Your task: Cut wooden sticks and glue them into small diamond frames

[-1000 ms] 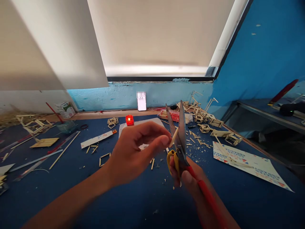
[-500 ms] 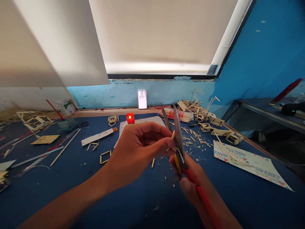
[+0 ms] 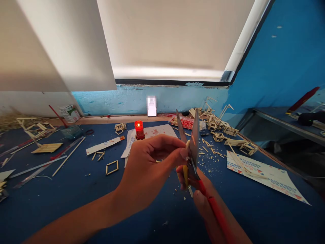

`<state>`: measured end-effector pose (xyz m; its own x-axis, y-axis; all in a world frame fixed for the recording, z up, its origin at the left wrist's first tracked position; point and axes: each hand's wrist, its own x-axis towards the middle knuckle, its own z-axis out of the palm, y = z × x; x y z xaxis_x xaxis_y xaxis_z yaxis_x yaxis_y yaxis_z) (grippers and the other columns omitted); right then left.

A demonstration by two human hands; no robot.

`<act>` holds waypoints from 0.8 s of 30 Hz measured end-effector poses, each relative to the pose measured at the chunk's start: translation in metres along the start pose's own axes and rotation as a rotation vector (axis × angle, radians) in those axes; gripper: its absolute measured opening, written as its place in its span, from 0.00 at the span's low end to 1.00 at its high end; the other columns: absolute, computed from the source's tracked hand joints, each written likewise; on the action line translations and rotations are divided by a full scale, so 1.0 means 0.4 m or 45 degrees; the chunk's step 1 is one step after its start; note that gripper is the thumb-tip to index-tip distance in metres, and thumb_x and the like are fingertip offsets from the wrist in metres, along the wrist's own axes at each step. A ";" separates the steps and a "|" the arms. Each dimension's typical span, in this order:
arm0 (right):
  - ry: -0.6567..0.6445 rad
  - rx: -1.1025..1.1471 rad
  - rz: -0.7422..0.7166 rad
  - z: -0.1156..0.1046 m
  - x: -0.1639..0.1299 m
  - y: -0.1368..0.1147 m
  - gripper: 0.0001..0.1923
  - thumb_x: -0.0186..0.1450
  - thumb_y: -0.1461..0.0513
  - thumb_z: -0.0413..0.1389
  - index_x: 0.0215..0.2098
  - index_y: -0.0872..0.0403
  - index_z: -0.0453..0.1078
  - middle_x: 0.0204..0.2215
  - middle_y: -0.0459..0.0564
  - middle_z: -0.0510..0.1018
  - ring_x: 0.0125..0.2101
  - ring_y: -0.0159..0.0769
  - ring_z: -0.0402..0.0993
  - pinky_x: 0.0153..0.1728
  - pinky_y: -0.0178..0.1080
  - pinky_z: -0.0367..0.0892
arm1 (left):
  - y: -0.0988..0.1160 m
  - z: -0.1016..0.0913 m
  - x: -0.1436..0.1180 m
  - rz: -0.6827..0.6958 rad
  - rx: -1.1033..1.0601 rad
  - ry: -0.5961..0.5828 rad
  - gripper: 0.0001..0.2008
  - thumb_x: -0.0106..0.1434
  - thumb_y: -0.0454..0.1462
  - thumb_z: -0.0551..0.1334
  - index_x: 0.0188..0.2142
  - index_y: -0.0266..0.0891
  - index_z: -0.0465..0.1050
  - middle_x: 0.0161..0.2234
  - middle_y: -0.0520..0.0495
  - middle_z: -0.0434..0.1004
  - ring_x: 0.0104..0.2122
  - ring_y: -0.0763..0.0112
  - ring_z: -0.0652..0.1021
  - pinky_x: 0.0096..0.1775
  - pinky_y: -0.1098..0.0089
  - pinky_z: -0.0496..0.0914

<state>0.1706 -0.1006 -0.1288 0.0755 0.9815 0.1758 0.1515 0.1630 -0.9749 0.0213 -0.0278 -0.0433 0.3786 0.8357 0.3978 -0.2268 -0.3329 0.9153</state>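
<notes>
scissors (image 3: 191,142) blades have reopened since the last snip — left hand (image 3: 149,169) pinches the stick (image 3: 187,146) between them, right hand (image 3: 200,193) gripping the handles.

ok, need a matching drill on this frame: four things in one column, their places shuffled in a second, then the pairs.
Things:
1. lit red candle
2. small pale wooden stick
3. red-handled metal scissors
4. white phone

Places:
A. leaning on the light-blue wall
B. gripped in the right hand
C. standing on white paper on the blue table
D. pinched by the left hand between the open blades

Pairs: 1-C, 2-D, 3-B, 4-A
</notes>
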 end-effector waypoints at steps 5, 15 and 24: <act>0.010 -0.026 0.025 -0.008 -0.005 -0.018 0.24 0.71 0.41 0.53 0.47 0.52 0.72 0.37 0.49 0.79 0.34 0.39 0.77 0.37 0.42 0.74 | -0.003 0.004 0.002 -0.023 0.005 0.010 0.03 0.61 0.29 0.72 0.33 0.36 0.84 0.30 0.46 0.89 0.29 0.66 0.88 0.32 0.76 0.84; -0.012 -0.280 0.039 -0.001 0.003 -0.035 0.18 0.72 0.45 0.50 0.38 0.50 0.65 0.23 0.41 0.68 0.22 0.33 0.63 0.23 0.36 0.60 | 0.001 -0.012 0.017 -0.094 0.094 -0.095 0.03 0.61 0.29 0.71 0.31 0.35 0.81 0.31 0.45 0.88 0.30 0.67 0.87 0.31 0.77 0.82; -0.069 0.012 0.058 0.006 -0.007 -0.045 0.26 0.67 0.37 0.52 0.40 0.49 0.70 0.27 0.45 0.68 0.27 0.37 0.66 0.27 0.39 0.65 | -0.002 -0.001 0.004 -0.045 0.088 0.011 0.03 0.61 0.29 0.71 0.31 0.34 0.81 0.28 0.47 0.87 0.27 0.70 0.86 0.31 0.77 0.83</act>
<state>0.1651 -0.1061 -0.1123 0.0282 0.9920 0.1234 0.1401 0.1183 -0.9830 0.0217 -0.0261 -0.0433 0.3774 0.8512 0.3647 -0.1507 -0.3322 0.9311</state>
